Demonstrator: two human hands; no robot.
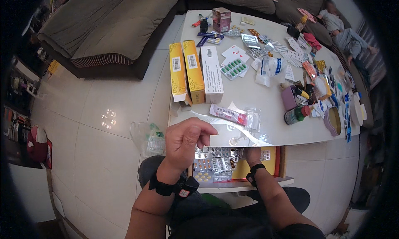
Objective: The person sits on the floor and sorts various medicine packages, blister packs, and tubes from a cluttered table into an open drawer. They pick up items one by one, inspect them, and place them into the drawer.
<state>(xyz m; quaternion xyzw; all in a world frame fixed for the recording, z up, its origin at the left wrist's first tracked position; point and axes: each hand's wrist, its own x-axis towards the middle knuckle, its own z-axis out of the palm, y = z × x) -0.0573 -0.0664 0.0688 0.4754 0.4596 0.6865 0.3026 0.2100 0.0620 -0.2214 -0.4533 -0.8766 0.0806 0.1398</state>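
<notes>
My left hand (185, 142) hovers over the table's front left corner, fingers loosely curled, with nothing visible in it. Reaching into the pulled-out drawer (243, 185), my right hand (253, 156) has its fingers hidden under the tabletop edge; whether it grips anything cannot be seen. Several blister packs (204, 165) of pills and capsules fill the drawer's left part, beside a yellow surface (244, 170). Another blister pack (265, 155) lies right of that hand. On the table just ahead are a printed sachet (227, 114) and a small clear packet (253, 119).
Two yellow boxes (194, 72) and a white box (212, 74) stand at the table's left edge. Green capsules (234, 69) rest on playing cards. A green bottle (296, 115) stands right. A plastic bag (152, 142) lies left, below the tabletop. A person (338, 30) reclines on the sofa.
</notes>
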